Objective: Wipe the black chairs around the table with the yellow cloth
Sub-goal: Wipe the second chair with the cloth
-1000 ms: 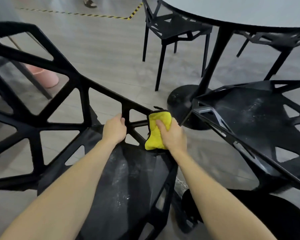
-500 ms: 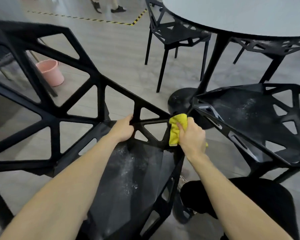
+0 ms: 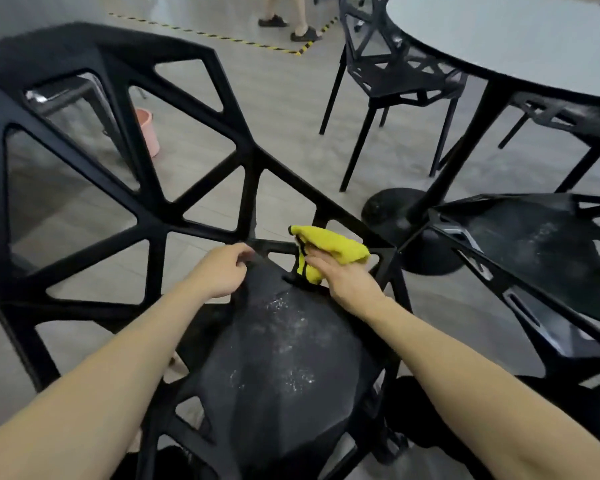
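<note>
1. Right hand (image 3: 349,282) fingers curl round the yellow cloth (image 3: 329,249), pressed on the near black chair (image 3: 274,358) where backrest meets seat.
2. Left hand (image 3: 222,271) grips a strut just beside.
3. The dusty seat lies below, toward the person; the right hand is nearer.

Fluffy yellow cloth (image 3: 329,244); matt, dust-speckled black chair (image 3: 284,368)

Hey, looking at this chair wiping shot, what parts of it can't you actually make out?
All in the head view:
- Right hand: its fingertips are buried in the yellow cloth, so the grip is unclear.
- Person at the top: cut off above the legs by the frame edge.
- Pink bucket: mostly hidden behind the chair back.
- Table: its right side runs out of frame.
- Left hand: fingertips curl out of sight round a chair strut.
</note>
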A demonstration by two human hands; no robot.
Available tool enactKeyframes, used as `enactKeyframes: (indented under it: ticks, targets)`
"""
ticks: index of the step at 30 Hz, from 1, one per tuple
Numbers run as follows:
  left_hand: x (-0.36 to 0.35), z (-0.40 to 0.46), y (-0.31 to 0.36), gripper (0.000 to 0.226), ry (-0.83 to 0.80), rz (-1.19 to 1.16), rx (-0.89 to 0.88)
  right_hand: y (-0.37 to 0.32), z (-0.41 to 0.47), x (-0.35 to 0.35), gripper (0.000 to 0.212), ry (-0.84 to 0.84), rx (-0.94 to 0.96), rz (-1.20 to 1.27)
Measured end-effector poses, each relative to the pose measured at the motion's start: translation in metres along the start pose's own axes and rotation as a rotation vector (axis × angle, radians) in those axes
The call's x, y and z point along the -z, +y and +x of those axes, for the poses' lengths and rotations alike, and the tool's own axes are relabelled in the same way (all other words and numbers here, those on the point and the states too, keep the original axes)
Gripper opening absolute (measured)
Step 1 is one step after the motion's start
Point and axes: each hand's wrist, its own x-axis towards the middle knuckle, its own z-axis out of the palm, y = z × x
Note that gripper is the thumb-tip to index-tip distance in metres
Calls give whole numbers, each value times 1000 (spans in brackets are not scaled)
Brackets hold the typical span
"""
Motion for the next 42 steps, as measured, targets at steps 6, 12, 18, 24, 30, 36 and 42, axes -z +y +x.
enactKeyframes:
  ticks: [6, 12, 18, 24, 30, 36, 42]
  targets:
    - [15, -18, 4, 90, -62, -105, -106, -60, 37, 54, 50, -220, -61, 32]
    - [33, -42, 37, 58, -198, -392, -198, -98, 33, 94, 46, -71, -72, 222]
    - [42, -65, 66, 18, -77, -722, 48, -113, 22, 66, 62, -80, -168, 50]
    - [49, -76, 36, 32, -356, -984, 170, -128, 20, 21, 76, -52, -338, 377]
    - [81, -52, -31, 40, 555, 326, 38, -117, 114, 36, 50, 390, -572, 536]
    - [102, -47, -63, 54, 456, 721, 349, -111, 186, 5, 33, 581, -522, 429]
    - [100, -50, -58, 43, 470, 822, 323, -109, 157, -33, 24, 365, -436, 388]
